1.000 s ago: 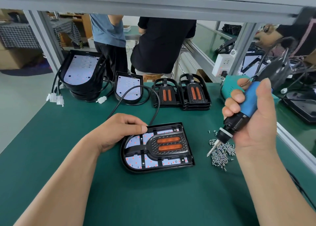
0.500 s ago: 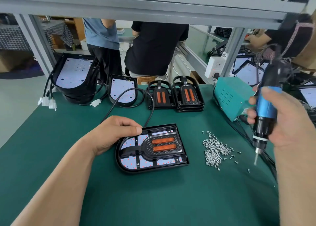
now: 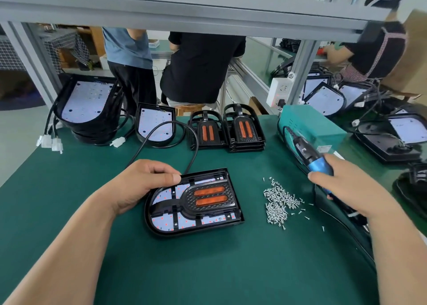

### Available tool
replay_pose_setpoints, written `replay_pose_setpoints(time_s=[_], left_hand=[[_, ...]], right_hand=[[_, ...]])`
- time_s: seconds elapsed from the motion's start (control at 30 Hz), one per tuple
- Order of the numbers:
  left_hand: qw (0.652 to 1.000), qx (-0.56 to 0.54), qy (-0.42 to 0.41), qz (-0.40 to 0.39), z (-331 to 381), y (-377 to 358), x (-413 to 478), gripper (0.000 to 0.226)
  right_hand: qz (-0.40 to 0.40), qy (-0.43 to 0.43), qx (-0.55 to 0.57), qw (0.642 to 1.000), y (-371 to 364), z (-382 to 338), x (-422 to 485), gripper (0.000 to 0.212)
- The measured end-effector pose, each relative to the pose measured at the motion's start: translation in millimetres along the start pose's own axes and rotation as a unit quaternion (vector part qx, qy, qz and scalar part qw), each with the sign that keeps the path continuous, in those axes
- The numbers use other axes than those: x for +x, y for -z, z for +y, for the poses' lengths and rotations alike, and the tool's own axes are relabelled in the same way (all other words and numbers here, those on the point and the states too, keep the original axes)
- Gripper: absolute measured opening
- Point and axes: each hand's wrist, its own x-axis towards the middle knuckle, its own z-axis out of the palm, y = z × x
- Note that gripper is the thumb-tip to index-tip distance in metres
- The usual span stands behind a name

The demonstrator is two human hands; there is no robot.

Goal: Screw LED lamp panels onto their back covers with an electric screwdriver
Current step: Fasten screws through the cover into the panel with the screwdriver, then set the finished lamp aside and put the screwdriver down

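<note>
Fingers (image 3: 159, 167) of left hand (image 3: 143, 184) curl at the far-left corner of the back cover (image 3: 161, 232), thumb pressed on its rim. Right hand (image 3: 346, 189) is wrapped round the blue barrel of the electric screwdriver (image 3: 316, 163), and the bit is hidden beneath the palm.

Bench (image 3: 208, 270): dark green matte mat, looks slightly grippy.

Back cover: black moulded plastic, one end rounded and the other square, lying flat mid-bench. White LED panel (image 3: 161, 222) sits inside it, dotted red, under a black textured grille with two orange bars.

Screwdriver: held low at the bench's right edge, well apart from the cover, black cord end pointing up toward a teal box (image 3: 312, 126).

Screws (image 3: 278, 199): small, bright silver, in a loose heap between cover and right hand, with strays near the edge.

Risks, as judged:
- The cover is pinned at one corner only, so driving torque could swing it.
- A slipped bit could scar the panel.
- The trailing cord could sweep screws off the bench.
</note>
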Motion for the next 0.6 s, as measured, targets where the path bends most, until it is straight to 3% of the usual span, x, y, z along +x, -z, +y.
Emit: replay_pose_setpoints(time_s=[0.3,0.6], left_hand=[[1.000,-0.004,0.002,-0.002,-0.1,-0.2,-0.4,0.039],[1.000,-0.007,-0.004,-0.008,-0.1,1.7,-1.4,0.053]], right_hand=[[0.016,-0.019,-0.238,0.971,-12.7,-6.7,4.3,0.056],[0.039,-0.021,-0.209,0.977,-14.9,-3.9,3.1,0.057]])
